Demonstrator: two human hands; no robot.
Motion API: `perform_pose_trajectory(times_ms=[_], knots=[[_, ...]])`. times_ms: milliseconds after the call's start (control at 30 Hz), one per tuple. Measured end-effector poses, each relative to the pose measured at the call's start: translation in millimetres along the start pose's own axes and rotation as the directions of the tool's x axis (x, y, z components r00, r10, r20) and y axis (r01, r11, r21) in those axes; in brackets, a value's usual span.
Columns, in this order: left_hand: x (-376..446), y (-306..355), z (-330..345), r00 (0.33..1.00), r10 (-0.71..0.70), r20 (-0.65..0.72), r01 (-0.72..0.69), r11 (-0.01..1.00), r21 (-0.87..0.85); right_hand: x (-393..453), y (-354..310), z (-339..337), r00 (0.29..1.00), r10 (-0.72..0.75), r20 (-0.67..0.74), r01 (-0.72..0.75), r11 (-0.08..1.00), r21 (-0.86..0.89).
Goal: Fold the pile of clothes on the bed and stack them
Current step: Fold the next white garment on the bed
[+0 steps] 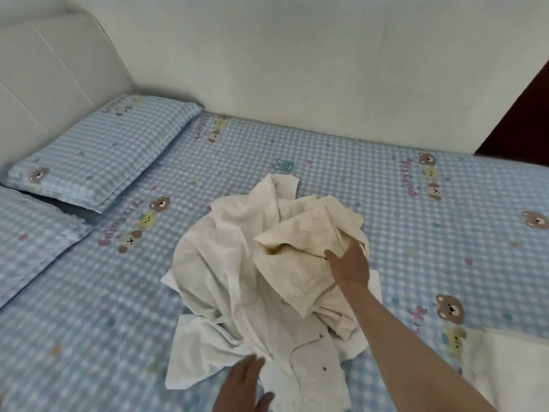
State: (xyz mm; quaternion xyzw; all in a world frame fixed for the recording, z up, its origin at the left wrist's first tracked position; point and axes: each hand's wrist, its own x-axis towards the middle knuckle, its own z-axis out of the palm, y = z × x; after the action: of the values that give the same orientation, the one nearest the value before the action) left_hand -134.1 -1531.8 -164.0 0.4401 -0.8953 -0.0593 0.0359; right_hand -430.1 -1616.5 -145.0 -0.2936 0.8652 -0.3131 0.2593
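A crumpled pile of white and cream clothes (237,263) lies in the middle of the bed (89,322). On top sits a cream garment (300,233), bunched up. My right hand (349,263) reaches into the pile and its fingers are tucked into the cream garment's folds, gripping it. My left hand (243,385) hovers with straight fingers at the pile's near edge, next to a white shirt with snap buttons (309,358).
Two checked blue pillows (101,153) lie at the left by the padded headboard (53,72). A white wall runs behind the bed. Another white cloth (511,361) lies at the bottom right. A dark door edge (523,114) stands at the far right.
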Motion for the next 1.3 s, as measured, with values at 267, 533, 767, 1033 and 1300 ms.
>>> perform_pose_trajectory(times_ms=[267, 533, 767, 1033, 1300], knots=[[137, 53, 41, 0.97, 0.236, 0.049, -0.237, 0.971, 0.011, 62, -44, 5, 0.983, -0.186, 0.003, 0.184, 0.977, 0.109], [144, 3, 11, 0.99, 0.112, -0.082, -0.138, 0.87, -0.474, 51, -39, -28, 0.979, -0.039, -0.198, 0.039, 0.999, -0.004], [136, -60, -131, 0.998, -0.032, 0.053, 0.062, 0.43, -0.901, -53, -63, -166, 0.982, -0.012, -0.186, 0.071, 0.946, 0.315], [76, -49, -326, 0.993, -0.034, -0.116, -0.091, 0.414, -0.906, -220, -138, -301, 0.973, -0.231, -0.003, 0.225, 0.942, 0.249], [22, -51, -506, 0.849, -0.13, -0.512, -0.417, 0.43, -0.8, -343, -253, -384, 0.801, -0.474, -0.366, 0.522, 0.852, 0.038]])
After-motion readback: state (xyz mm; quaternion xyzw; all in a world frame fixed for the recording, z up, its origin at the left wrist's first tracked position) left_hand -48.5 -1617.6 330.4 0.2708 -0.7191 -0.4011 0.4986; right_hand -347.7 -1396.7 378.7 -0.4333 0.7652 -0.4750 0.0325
